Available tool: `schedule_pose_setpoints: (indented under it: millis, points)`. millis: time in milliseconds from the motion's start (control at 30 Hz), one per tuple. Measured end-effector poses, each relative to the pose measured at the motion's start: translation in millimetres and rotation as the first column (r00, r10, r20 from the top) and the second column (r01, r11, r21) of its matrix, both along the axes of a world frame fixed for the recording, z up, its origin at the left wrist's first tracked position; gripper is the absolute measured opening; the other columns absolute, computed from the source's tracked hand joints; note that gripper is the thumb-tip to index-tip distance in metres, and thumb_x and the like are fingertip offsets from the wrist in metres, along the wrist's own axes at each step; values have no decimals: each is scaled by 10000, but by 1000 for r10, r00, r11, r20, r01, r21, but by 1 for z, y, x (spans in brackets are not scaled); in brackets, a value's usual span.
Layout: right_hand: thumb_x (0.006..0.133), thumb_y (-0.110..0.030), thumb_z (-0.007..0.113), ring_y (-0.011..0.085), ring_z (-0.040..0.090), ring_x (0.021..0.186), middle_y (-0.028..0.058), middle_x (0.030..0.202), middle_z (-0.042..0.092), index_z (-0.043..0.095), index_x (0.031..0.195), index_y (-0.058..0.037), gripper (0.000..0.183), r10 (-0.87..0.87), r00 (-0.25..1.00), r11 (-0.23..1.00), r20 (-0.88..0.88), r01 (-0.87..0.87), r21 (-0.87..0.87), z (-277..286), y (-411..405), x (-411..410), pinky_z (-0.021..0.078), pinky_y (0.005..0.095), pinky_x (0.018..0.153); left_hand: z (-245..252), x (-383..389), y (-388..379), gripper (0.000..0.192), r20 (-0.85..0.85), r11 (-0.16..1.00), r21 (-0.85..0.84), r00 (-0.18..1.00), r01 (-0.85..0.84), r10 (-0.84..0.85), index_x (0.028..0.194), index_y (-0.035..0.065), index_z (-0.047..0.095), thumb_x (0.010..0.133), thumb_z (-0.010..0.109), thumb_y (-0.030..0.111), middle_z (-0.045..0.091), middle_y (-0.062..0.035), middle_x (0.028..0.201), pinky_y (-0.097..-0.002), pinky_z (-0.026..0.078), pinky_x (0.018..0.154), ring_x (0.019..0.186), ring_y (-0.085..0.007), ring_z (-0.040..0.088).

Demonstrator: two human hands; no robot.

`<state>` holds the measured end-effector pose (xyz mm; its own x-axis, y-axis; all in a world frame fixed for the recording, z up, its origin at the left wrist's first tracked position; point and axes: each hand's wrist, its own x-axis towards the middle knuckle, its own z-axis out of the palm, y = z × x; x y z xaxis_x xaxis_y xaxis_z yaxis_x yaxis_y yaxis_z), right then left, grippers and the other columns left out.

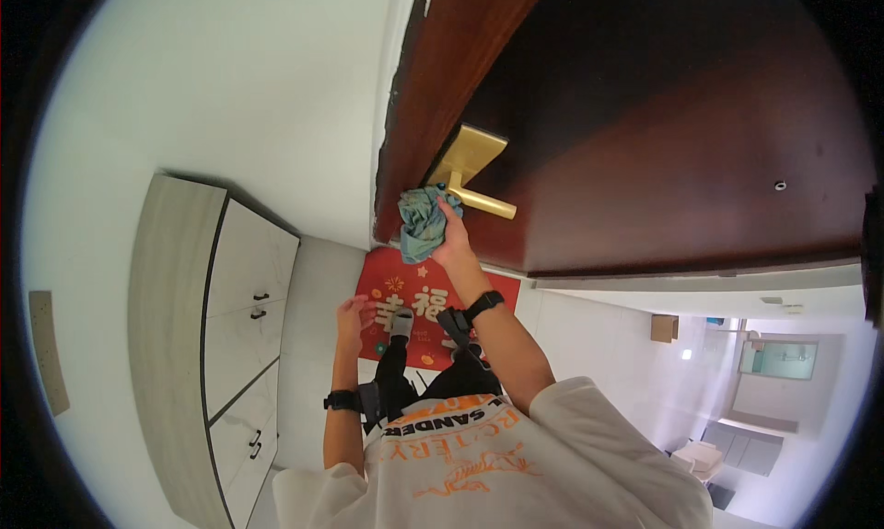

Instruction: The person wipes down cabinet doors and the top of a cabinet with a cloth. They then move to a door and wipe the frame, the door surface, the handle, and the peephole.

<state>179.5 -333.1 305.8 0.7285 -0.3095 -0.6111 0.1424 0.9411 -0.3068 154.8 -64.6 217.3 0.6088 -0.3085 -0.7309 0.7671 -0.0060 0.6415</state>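
Note:
My right hand (pixel 454 237) grips a crumpled blue-green cloth (pixel 423 219). The cloth lies against the lower end of a gold lock plate (pixel 476 149), just beside the gold lever handle (pixel 487 203). Both fittings are on a dark reddish-brown door (pixel 663 149). What the fingers do behind the cloth is hidden. Lower and to the left, my left hand (pixel 356 315) hangs in front of my body with nothing in it, its fingers loosely apart.
A red doormat (pixel 400 273) with large characters lies under my feet. On the left stands a cabinet (pixel 245 280) with pale marbled doors and black pulls. A brown door frame (pixel 442 59) borders the white wall (pixel 276 80). Far right, a cardboard box (pixel 664 328) sits along the passage.

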Motion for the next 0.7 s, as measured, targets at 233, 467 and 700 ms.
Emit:
schedule_pose_setpoints:
  millis: [233,467,700]
  points:
    - [942,-230,610,301,637,1042,123,1162,650,565,1213,-52,327,-17,968,961,-251,-53,-273,35,1,-10,537,484,873,-22,-2,36,222,-46,993,100,998,57,-53,1066,41,623,931,533,193,689,-101,905,-287,510,615,679,-163,623]
    - [896,-80,658,262,652,962,110,1086,654,592,1152,5,277,-149,984,981,-102,134,-144,45,21,16,546,441,824,-14,-10,22,197,-59,983,127,990,136,-129,1054,61,629,934,520,173,695,-62,847,-271,509,598,677,-134,638]
    - [860,-80,694,255,653,903,109,1072,654,594,1140,31,317,-289,913,955,-289,253,-158,8,11,36,543,430,770,-14,-26,5,197,-73,994,20,992,105,-103,1060,58,627,924,523,155,700,-71,866,-286,529,616,679,-140,644]
